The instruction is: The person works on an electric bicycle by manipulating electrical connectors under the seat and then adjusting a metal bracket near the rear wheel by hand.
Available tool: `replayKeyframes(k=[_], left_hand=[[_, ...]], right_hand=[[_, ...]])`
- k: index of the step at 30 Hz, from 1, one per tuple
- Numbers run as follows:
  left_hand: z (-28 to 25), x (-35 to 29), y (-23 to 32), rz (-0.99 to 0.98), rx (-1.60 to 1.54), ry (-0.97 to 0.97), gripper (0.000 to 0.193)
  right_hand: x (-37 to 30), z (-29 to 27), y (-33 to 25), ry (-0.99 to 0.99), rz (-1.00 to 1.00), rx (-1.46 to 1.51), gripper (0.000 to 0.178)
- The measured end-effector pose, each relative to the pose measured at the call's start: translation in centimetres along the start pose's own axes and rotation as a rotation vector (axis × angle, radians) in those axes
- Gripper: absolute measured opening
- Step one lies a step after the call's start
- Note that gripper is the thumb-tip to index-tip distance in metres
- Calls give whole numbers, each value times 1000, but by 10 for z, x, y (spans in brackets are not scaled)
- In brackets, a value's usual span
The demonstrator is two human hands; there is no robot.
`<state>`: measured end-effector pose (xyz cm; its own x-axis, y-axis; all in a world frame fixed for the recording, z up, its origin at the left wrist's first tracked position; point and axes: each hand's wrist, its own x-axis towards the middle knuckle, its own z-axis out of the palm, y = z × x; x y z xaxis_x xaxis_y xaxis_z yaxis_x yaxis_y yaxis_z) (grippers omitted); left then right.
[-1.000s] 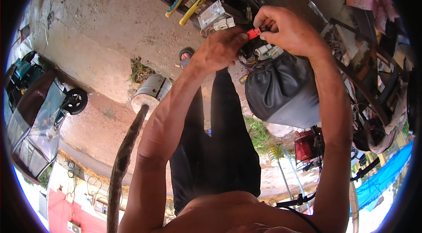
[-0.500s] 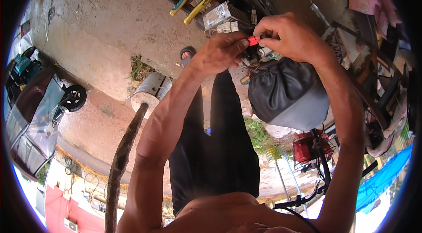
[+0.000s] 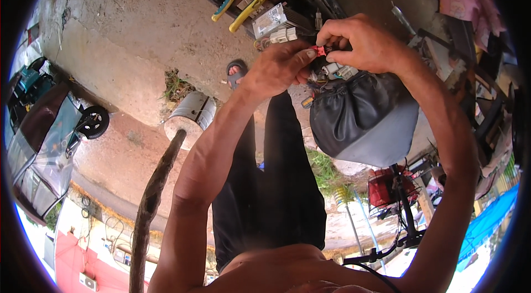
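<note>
At upper centre, the red connector [image 3: 320, 50] is worked two-handed: gripped by the left hand [image 3: 279, 67], pinched by the right hand [image 3: 365, 44]. Next, steady alignment appears required.

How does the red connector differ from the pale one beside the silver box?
The red connector is bright red; the pale connector is whitish. The red connector is pinched, partly hidden, in the left hand; the pale connector sits beside the silver box, more fully visible. Both are small.
</note>
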<state>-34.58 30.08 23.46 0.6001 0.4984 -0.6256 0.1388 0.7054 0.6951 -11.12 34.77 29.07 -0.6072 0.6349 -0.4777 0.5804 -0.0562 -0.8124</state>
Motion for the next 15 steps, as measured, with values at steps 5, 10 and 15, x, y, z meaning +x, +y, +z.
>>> replayKeyframes(k=[5, 10, 15], left_hand=[[3, -1, 6, -19, -57, 27, 37], [1, 0, 1, -48, -51, 9, 38], [3, -1, 3, -38, -51, 10, 37]], right_hand=[[-2, 5, 6, 134, -100, -38, 21], [-2, 4, 11, 147, -258, -191, 18], [0, 6, 13, 133, -301, -262, 17]])
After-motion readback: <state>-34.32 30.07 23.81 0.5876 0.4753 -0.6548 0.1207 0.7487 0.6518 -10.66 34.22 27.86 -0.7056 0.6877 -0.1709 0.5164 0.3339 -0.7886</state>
